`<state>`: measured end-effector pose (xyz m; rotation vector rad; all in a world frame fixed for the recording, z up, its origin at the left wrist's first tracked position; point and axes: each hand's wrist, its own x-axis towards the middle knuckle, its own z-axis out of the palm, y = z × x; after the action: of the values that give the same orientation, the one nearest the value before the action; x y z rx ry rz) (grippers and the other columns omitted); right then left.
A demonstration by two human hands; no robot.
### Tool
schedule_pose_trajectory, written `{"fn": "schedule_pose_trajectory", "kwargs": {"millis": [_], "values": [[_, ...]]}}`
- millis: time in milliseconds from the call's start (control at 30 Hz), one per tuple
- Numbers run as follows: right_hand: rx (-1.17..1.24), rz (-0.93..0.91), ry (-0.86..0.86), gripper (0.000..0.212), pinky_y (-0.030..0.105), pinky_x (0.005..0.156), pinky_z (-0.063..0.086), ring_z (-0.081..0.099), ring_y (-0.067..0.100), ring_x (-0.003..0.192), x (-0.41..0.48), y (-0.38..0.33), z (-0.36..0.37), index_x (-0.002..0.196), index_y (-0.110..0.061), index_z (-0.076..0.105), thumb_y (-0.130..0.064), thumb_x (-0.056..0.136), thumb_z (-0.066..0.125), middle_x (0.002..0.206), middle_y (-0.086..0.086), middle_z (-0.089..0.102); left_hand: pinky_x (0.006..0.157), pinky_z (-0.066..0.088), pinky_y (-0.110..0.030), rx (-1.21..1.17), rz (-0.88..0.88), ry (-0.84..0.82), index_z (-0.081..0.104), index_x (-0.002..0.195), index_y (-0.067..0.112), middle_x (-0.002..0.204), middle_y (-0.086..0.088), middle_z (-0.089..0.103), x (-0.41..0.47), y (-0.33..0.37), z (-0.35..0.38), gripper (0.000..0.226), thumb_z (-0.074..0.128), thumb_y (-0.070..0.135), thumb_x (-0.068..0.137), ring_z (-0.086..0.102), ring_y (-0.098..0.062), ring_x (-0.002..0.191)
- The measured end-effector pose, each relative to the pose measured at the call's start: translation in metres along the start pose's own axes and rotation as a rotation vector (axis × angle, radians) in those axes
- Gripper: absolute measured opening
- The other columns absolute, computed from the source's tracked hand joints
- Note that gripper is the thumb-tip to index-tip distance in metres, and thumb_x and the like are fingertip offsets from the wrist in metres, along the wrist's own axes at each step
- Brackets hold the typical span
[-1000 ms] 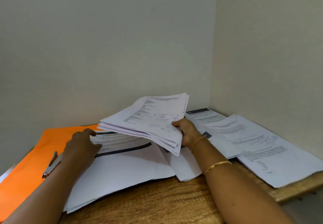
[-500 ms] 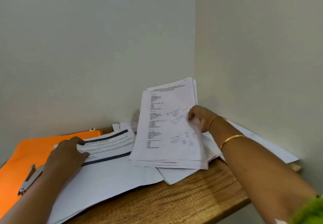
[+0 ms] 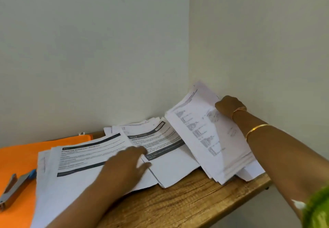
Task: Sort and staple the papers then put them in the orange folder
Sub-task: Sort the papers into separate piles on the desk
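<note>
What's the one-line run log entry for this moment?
step: sorting | right hand: holds paper stack tilted up at right | left hand: open over loose sheets | stapler: lies on orange folder, untouched

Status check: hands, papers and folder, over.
Left hand open over the loose sheets. Right hand grips a tilted stack of papers. Sheets partly cover the orange folder; stapler lies on it.

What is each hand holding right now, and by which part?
The right hand grips the tilted stack of papers at its upper right edge. The left hand holds nothing, open over the flat sheets.
</note>
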<state>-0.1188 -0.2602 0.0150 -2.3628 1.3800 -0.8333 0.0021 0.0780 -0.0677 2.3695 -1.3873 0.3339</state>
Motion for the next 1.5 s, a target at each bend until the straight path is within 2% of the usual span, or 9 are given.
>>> {"fn": "schedule_pose_trajectory", "kwargs": {"millis": [133,267,433,700,867,1067,1233,1400,1500], "values": [[-0.205,-0.034,0.021,0.017,0.031,0.079,0.042,0.056,0.030,0.089,0.000,0.020,0.009,0.096,-0.012,0.057,-0.021,0.086,0.046,0.096,0.010,0.059,0.105,0.028,-0.020,0.021,0.216,-0.061,0.032,0.137,0.043,0.141,0.025,0.037,-0.009,0.031,0.012,0.050,0.026,0.062,0.092,0.036,0.002,0.128],[-0.450,-0.076,0.065,0.029,0.032,0.084,0.043,0.059,0.030,0.102,0.001,0.039,0.018,0.111,-0.013,0.060,-0.022,0.088,0.045,0.112,0.010,0.063,0.106,0.023,-0.017,0.012,0.282,-0.115,0.034,0.138,0.043,0.141,0.029,0.035,-0.012,0.026,0.018,0.085,0.001,0.076,0.066,0.030,0.007,0.129],[-0.657,-0.125,0.023,0.034,0.034,0.087,0.042,0.059,0.028,0.104,0.001,0.051,0.035,0.121,-0.015,0.050,-0.025,0.088,0.048,0.115,0.007,0.060,0.105,0.023,-0.014,0.060,0.326,-0.137,0.034,0.138,0.044,0.141,0.030,0.034,-0.010,0.020,0.023,0.095,-0.001,0.087,0.061,0.030,0.009,0.128],[-0.901,-0.178,0.031,0.077,0.044,0.097,0.036,0.037,0.032,0.126,0.003,0.067,0.065,0.149,-0.022,0.005,-0.041,0.088,0.048,0.146,0.013,0.026,0.103,0.029,-0.015,0.047,0.307,-0.189,0.042,0.132,0.042,0.134,0.030,0.042,-0.009,0.020,0.024,0.091,0.000,0.086,0.064,0.037,0.009,0.121],[-0.941,-0.245,0.064,0.064,0.054,0.104,0.027,0.027,0.036,0.133,-0.008,0.041,0.070,0.144,-0.019,0.021,-0.030,0.087,0.047,0.152,0.017,0.012,0.100,0.033,-0.014,-0.010,0.269,-0.191,0.048,0.126,0.043,0.128,0.030,0.047,-0.010,0.018,0.020,0.069,0.017,0.079,0.075,0.041,0.010,0.116],[-0.400,-0.554,0.104,0.043,0.040,0.089,0.043,0.052,0.033,0.108,-0.044,-0.064,0.081,0.126,-0.012,0.044,-0.015,0.083,0.046,0.124,0.013,0.048,0.084,0.045,-0.021,-0.139,0.054,0.043,0.061,0.103,0.042,0.106,0.026,0.058,-0.003,-0.009,-0.002,0.024,0.046,0.054,0.088,0.052,0.004,0.099],[-0.019,-0.640,-0.311,0.046,0.034,0.093,0.041,0.050,0.034,0.116,-0.097,-0.146,0.103,0.134,-0.011,0.040,-0.020,0.089,0.048,0.131,0.016,0.044,0.081,0.039,-0.029,-0.015,-0.359,0.262,0.063,0.112,0.026,0.116,0.002,0.063,0.005,-0.059,-0.019,0.022,0.048,0.028,0.095,0.056,-0.018,0.104],[-0.054,-0.639,-0.643,0.057,0.034,0.099,0.036,0.041,0.034,0.128,-0.142,-0.181,0.134,0.142,-0.011,0.029,-0.032,0.093,0.049,0.143,0.018,0.036,0.082,0.044,-0.032,0.107,-0.642,0.189,0.049,0.126,0.017,0.124,-0.008,0.055,0.002,-0.091,-0.024,0.035,0.049,0.033,0.095,0.054,-0.024,0.108],[-0.211,-0.616,-0.689,0.064,0.044,0.112,0.027,0.030,0.035,0.136,-0.159,-0.178,0.157,0.146,-0.014,0.022,-0.048,0.095,0.039,0.150,0.019,0.028,0.077,0.045,-0.026,0.091,-0.686,0.104,0.046,0.128,0.016,0.127,-0.006,0.056,-0.002,-0.100,-0.016,0.043,0.054,0.039,0.093,0.056,-0.018,0.105]]}}
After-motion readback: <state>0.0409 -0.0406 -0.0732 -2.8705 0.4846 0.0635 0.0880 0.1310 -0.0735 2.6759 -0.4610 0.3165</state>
